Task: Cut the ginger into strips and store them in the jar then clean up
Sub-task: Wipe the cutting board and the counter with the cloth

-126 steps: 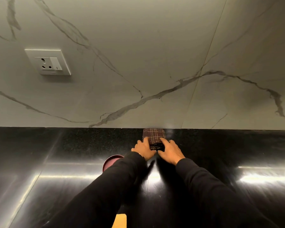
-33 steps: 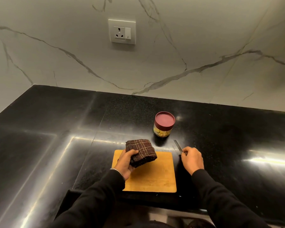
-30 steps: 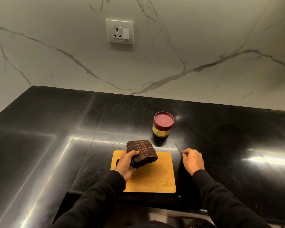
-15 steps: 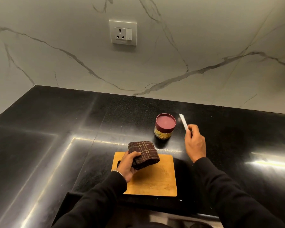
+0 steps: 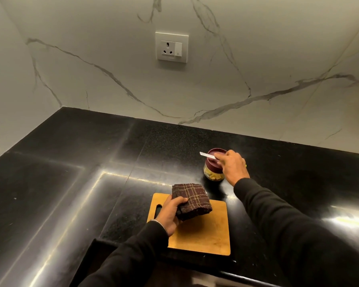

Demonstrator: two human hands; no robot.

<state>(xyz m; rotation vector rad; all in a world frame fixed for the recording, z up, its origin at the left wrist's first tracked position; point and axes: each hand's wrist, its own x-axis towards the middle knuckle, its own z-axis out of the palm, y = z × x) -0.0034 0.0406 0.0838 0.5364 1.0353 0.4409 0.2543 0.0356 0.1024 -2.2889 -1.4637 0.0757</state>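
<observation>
A wooden cutting board (image 5: 203, 233) lies at the counter's front edge. Over its far left corner my left hand (image 5: 171, 212) grips a folded brown plaid cloth (image 5: 192, 200). Behind the board stands a small jar (image 5: 214, 174) with a maroon lid and pale yellow ginger strips inside. My right hand (image 5: 233, 164) is above and to the right of the jar and holds a knife (image 5: 207, 155) whose light blade points left across the lid. The knife's handle is hidden in the hand.
The black polished counter (image 5: 91, 183) runs left into a corner under a marble wall. A white power socket (image 5: 172, 47) sits on the wall above. The counter's front edge is just below the board.
My right hand lifted the knife off the counter beside the board and carried it up over the jar, the blade turning to point left. The left hand with the cloth stayed over the board.
</observation>
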